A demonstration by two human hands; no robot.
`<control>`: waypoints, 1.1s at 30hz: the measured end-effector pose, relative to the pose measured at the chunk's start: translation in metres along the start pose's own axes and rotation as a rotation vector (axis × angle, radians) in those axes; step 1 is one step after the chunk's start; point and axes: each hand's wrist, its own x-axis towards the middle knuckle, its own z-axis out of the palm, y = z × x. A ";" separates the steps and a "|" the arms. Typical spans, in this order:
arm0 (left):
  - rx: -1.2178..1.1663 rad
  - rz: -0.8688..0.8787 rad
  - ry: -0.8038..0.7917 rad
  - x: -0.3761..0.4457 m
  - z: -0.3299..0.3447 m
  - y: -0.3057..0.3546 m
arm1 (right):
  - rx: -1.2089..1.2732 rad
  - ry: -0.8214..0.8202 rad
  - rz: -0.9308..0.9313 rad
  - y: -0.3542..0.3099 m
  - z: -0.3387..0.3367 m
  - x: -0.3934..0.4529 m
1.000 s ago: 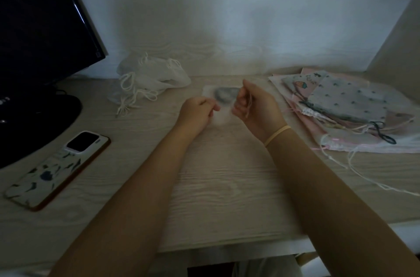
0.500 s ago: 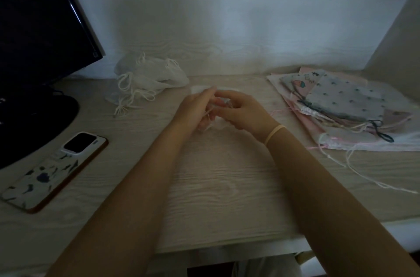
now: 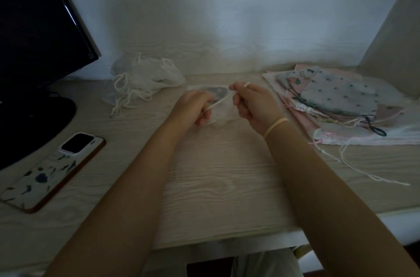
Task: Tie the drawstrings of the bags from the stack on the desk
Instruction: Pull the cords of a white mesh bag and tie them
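Pale wood-grain desk (image 3: pixel 222 186) against a whitish wall, dim light. We work at its middle.

Left to right: a dark monitor (image 3: pixel 41 26) on its black base fills the left edge; a phone in a white floral case (image 3: pixel 52 170) lies flat near the front left; a heap of thin white drawstring bags (image 3: pixel 145 81) sits by the wall, cords trailing. We judge these the finished ones.

Centre: a small sheer white bag with a grey patch (image 3: pixel 216 95) lies on the desk between our hands. Our left hand (image 3: pixel 195 106) is curled closed on one end of the white drawstring (image 3: pixel 219 101); our right hand (image 3: pixel 254 101) pinches the other end, its tip poking up past the fingers. The cord runs taut between the two hands.

Step in hand, as we judge it: drawing the knot tight. Pull both ends evenly and apart, keep the bag's mouth gathered, and keep the pull gentle since the fabric looks flimsy. Whether the knot has seated we cannot tell; the hands hide it.

Right: the stack of printed fabric bags, pink and dotted grey (image 3: pixel 336 104), waits with loose cords (image 3: pixel 363 167) straggling toward the desk's front edge. These could snag a forearm when we reach over. Nothing else crowds the working patch.
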 end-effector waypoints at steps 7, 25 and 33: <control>0.242 0.065 0.006 -0.004 -0.007 -0.002 | -0.199 0.118 -0.192 0.000 0.003 -0.002; -0.136 0.175 0.072 -0.001 -0.003 0.002 | -0.941 -0.297 -0.177 0.013 0.013 -0.006; 0.449 0.249 0.038 0.001 -0.001 -0.010 | -0.413 -0.171 -0.157 -0.003 0.015 -0.009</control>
